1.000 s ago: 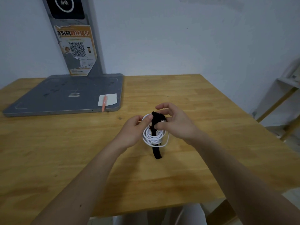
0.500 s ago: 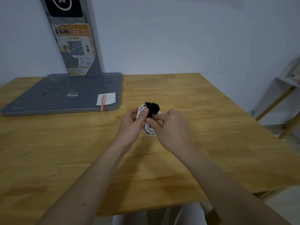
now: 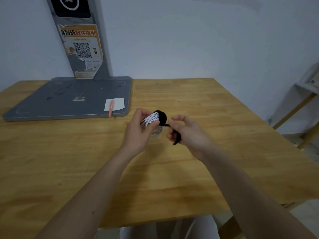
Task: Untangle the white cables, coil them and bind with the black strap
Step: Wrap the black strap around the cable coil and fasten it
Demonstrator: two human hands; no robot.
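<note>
The cables [image 3: 151, 118] are held as a small coil above the middle of the surface [image 3: 189, 169], clear of the wood. The coil is pinched by the left hand [image 3: 138, 133], thumb on the near side and fingers behind. The strap [image 3: 162, 116] is wrapped over the coil's end at 2 o'clock, and its free tail is drawn out toward 4 o'clock and pinched between thumb and forefinger of the right hand [image 3: 188, 133], the other fingers being curled loosely. The lower part of the coil is blurred, so the number of turns cannot be told.

The coil is judged light, springy and smooth-skinned; loops are likely to slide apart or fan out if the pinch is eased, so it is best gripped across all the turns close beside the strap. The strap is judged soft and limp; it is best taken near its tail end and kept taut while being wound, since slack would let the wrap loosen.

Ample bare wood is left at 3, 6 and 9 o'clock of the hands. A grey base plate [image 3: 69, 99] with a pen [image 3: 111, 110] on paper [image 3: 117, 103] lies at 10 o'clock, near but apart. The surface's right edge at 3 o'clock and near edge at 6 o'clock are well apart from the coil.
</note>
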